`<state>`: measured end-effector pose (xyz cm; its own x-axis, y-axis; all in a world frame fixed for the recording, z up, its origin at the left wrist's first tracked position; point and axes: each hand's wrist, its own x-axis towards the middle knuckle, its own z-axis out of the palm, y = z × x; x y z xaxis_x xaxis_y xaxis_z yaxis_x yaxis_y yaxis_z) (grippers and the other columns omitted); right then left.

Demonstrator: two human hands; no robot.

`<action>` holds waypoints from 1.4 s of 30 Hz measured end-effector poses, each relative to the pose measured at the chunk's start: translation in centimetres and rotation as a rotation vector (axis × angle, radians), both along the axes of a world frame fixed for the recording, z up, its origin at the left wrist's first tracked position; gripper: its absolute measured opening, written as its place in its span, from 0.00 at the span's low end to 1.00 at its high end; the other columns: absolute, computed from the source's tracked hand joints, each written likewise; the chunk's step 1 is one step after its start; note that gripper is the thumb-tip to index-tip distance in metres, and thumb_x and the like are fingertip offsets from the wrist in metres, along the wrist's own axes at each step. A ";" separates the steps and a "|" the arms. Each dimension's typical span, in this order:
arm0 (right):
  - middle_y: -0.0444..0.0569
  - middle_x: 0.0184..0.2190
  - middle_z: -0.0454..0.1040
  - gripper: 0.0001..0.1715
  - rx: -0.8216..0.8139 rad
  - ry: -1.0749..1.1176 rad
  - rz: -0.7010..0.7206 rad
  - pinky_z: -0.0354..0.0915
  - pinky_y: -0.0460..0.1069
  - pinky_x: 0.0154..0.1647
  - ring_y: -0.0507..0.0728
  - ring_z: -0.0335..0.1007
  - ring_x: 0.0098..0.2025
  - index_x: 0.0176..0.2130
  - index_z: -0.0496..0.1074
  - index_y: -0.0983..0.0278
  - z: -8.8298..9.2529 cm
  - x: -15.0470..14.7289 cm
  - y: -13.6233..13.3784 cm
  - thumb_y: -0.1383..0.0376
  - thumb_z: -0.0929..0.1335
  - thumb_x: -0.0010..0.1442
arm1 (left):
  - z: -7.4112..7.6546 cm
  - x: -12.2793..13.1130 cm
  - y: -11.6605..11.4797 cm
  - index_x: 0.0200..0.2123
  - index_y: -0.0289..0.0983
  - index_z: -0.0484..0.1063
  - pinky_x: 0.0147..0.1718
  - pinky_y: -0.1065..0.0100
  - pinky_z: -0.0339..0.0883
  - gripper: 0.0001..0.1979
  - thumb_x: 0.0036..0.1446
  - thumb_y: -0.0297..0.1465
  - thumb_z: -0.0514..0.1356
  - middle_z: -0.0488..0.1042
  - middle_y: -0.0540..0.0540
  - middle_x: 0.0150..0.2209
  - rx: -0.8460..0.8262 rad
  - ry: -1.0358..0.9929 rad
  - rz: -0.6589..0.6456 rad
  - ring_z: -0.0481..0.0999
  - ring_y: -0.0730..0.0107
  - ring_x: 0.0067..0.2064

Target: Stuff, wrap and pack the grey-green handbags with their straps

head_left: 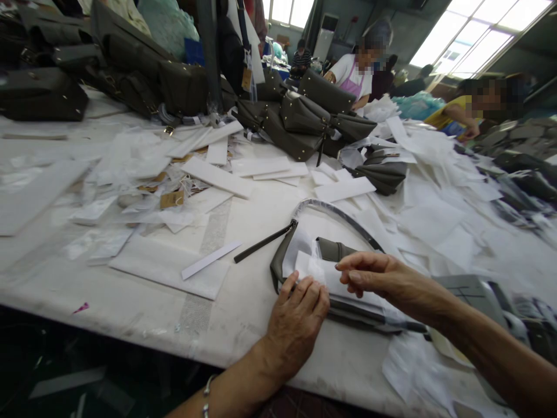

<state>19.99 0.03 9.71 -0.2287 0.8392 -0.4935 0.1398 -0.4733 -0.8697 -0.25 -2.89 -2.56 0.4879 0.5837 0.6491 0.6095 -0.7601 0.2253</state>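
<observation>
A dark olive handbag (278,264) lies on its side on the table just in front of me, with clear wrap along its strap (348,217). A narrow dark zip pull (263,242) sticks out to its left. White sheeting and a small white packet (310,264) with a clear plastic end lie on the bag. My left hand (298,325) has its bent fingers closed on the packet's near edge; its thumb is hidden. Just right of the packet, my right hand (374,273) hovers over the bag with loosely curled fingers, nothing visible between them.
The white table (243,313) carries a foam sheet (161,267), a white strip (211,260), loose packing sheets and tags (172,199). More dark bags (304,119) are piled at the back. A co-worker (354,72) stands beyond; another person (456,116) leans in at right.
</observation>
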 end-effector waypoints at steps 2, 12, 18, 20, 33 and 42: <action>0.50 0.38 0.79 0.17 -0.007 0.010 -0.004 0.68 0.45 0.35 0.50 0.71 0.31 0.45 0.78 0.62 0.3 -0.3 0.3 0.60 0.76 0.55 | 0.0 0.0 0.0 0.52 0.33 0.70 0.66 0.55 0.46 0.18 0.68 0.25 0.45 0.73 0.45 0.48 -0.004 -0.013 0.000 0.67 0.64 0.56; 0.61 0.60 0.67 0.22 -0.161 0.218 -0.047 0.59 0.39 0.14 0.39 0.58 0.15 0.54 0.73 0.59 -2.0 -1.4 -1.2 0.62 0.71 0.60 | 0.2 -0.2 0.1 0.52 0.35 0.70 0.65 0.54 0.48 0.17 0.68 0.26 0.45 0.73 0.44 0.48 -0.005 0.016 -0.007 0.67 0.65 0.57; 0.55 0.64 0.63 0.21 -0.196 0.230 -0.094 0.65 0.39 0.16 0.41 0.64 0.17 0.52 0.74 0.59 -2.9 -1.6 -0.8 0.64 0.72 0.59 | 0.2 -0.2 0.1 0.53 0.33 0.70 0.66 0.55 0.45 0.17 0.68 0.26 0.45 0.73 0.44 0.49 -0.001 0.012 -0.009 0.66 0.64 0.57; 0.53 0.65 0.60 0.21 -0.201 0.233 -0.112 0.67 0.39 0.17 0.42 0.67 0.19 0.52 0.74 0.58 -3.1 -1.7 -0.8 0.64 0.72 0.58 | 0.0 -0.2 0.0 0.53 0.34 0.70 0.66 0.54 0.47 0.17 0.68 0.26 0.46 0.73 0.44 0.49 0.010 0.017 0.007 0.67 0.63 0.57; 0.56 0.64 0.62 0.25 -0.204 0.214 -0.130 0.65 0.39 0.13 0.44 0.70 0.19 0.52 0.71 0.61 -3.4 -2.2 -0.9 0.64 0.73 0.54 | 1.0 -0.5 1.2 0.49 0.29 0.70 0.68 0.53 0.46 0.15 0.66 0.23 0.47 0.73 0.43 0.45 0.113 0.134 -0.128 0.64 0.59 0.62; 0.56 0.59 0.68 0.28 -0.185 0.143 -0.062 0.63 0.40 0.13 0.44 0.68 0.19 0.54 0.70 0.60 -3.2 -2.2 -0.7 0.63 0.73 0.54 | 1.4 -0.4 1.7 0.46 0.31 0.69 0.62 0.59 0.58 0.13 0.67 0.25 0.47 0.72 0.43 0.42 0.110 0.166 -0.138 0.70 0.63 0.55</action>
<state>17.81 -0.66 6.55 -0.2581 0.7521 -0.6064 -0.0127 -0.6302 -0.7763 -0.63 -1.21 -1.18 0.6637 0.4342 0.6090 0.5196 -0.8534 0.0421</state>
